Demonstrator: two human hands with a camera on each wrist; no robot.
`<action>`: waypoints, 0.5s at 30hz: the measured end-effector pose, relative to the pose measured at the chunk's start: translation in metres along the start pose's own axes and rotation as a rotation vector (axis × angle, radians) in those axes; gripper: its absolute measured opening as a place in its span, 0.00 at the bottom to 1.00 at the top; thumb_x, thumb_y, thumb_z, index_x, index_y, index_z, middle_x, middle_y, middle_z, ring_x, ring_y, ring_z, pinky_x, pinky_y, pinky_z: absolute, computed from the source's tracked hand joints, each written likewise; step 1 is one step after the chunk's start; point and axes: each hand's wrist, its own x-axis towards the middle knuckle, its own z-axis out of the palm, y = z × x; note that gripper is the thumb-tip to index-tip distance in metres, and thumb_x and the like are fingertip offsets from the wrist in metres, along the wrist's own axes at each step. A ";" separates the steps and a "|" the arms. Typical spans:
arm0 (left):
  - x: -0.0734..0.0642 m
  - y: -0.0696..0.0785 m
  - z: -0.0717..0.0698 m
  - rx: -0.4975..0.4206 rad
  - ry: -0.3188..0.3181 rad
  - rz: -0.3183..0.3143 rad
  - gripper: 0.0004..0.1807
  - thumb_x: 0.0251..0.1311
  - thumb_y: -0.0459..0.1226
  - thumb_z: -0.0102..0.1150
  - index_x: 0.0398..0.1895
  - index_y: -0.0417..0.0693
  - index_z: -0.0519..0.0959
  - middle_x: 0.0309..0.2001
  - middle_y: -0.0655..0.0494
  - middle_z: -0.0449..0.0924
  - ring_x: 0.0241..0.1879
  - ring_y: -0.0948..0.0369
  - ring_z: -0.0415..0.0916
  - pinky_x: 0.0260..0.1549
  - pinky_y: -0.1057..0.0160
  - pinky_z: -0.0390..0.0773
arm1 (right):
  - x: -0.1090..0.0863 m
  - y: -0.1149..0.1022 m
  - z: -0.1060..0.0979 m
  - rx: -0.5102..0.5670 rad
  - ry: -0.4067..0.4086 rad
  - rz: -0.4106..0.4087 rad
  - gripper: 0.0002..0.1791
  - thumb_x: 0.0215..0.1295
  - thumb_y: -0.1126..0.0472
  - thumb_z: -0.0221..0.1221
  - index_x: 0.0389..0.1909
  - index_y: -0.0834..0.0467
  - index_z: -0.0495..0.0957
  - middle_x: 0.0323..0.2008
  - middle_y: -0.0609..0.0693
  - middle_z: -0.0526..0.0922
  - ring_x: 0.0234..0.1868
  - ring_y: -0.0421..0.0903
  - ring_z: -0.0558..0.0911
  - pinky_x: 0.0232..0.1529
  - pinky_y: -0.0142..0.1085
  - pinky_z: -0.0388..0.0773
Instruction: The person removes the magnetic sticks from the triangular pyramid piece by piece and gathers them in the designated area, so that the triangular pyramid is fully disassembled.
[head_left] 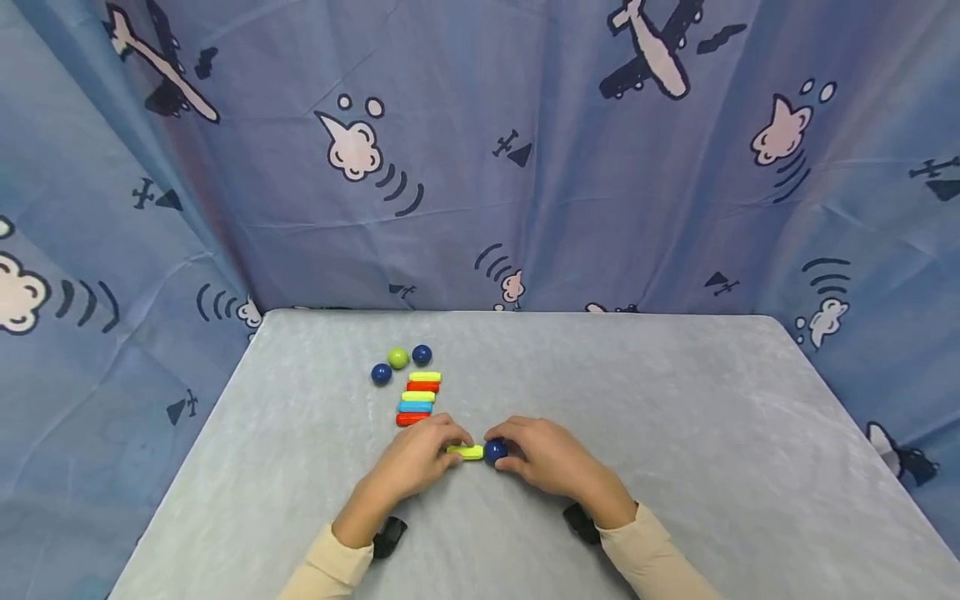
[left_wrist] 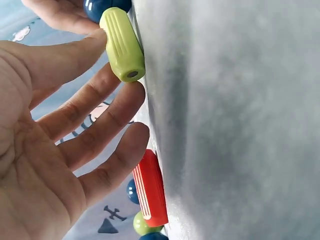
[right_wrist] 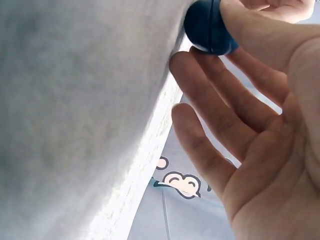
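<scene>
My left hand point(head_left: 423, 457) pinches a yellow-green magnetic rod point(left_wrist: 122, 45) between thumb and fingers, low over the table. A grey round spot shows in the rod's near end in the left wrist view. On the other side, my right hand point(head_left: 551, 457) grips a dark blue ball point(right_wrist: 205, 27) with thumb and fingertips. Rod and ball meet end to end, or nearly so, in the head view. Both hands' lower fingers are spread loosely and hold nothing. The ball is partly covered by the right thumb.
Beyond the left hand lies a column of red, blue and yellow rods point(head_left: 416, 407). Behind them sit a green ball point(head_left: 398, 358) and two blue balls point(head_left: 381, 374). The grey table point(head_left: 675, 400) ends at a patterned blue curtain point(head_left: 450, 167).
</scene>
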 end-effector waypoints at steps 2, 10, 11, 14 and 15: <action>0.001 0.001 0.002 0.009 0.005 0.011 0.10 0.57 0.35 0.70 0.42 0.55 0.87 0.37 0.62 0.81 0.36 0.66 0.78 0.36 0.67 0.78 | -0.001 0.001 0.000 0.012 -0.009 0.010 0.19 0.61 0.53 0.68 0.53 0.50 0.82 0.45 0.43 0.85 0.39 0.37 0.82 0.41 0.35 0.79; 0.000 0.000 0.005 0.033 0.037 0.036 0.10 0.54 0.34 0.72 0.40 0.53 0.87 0.33 0.61 0.81 0.32 0.66 0.77 0.32 0.69 0.77 | -0.001 0.000 0.000 0.013 -0.018 0.009 0.19 0.61 0.51 0.68 0.53 0.48 0.82 0.45 0.41 0.85 0.40 0.36 0.82 0.42 0.35 0.79; -0.001 0.000 0.005 0.036 0.037 0.037 0.10 0.54 0.34 0.73 0.40 0.53 0.87 0.33 0.61 0.80 0.32 0.66 0.77 0.32 0.69 0.76 | 0.000 0.000 0.000 0.015 -0.016 0.007 0.19 0.61 0.52 0.68 0.53 0.48 0.82 0.45 0.41 0.85 0.40 0.36 0.82 0.42 0.35 0.79; -0.002 -0.001 0.005 0.036 0.035 0.033 0.10 0.53 0.34 0.73 0.40 0.53 0.87 0.33 0.61 0.80 0.32 0.66 0.76 0.32 0.69 0.76 | -0.001 -0.001 0.002 0.022 -0.009 0.009 0.19 0.61 0.52 0.68 0.53 0.48 0.82 0.45 0.41 0.85 0.39 0.36 0.81 0.41 0.35 0.79; -0.002 -0.001 0.005 0.032 0.032 0.029 0.10 0.53 0.34 0.73 0.40 0.53 0.87 0.33 0.61 0.80 0.32 0.67 0.76 0.32 0.69 0.76 | -0.001 -0.002 0.002 0.021 -0.007 0.010 0.19 0.61 0.52 0.69 0.53 0.48 0.82 0.44 0.41 0.85 0.39 0.36 0.81 0.41 0.34 0.79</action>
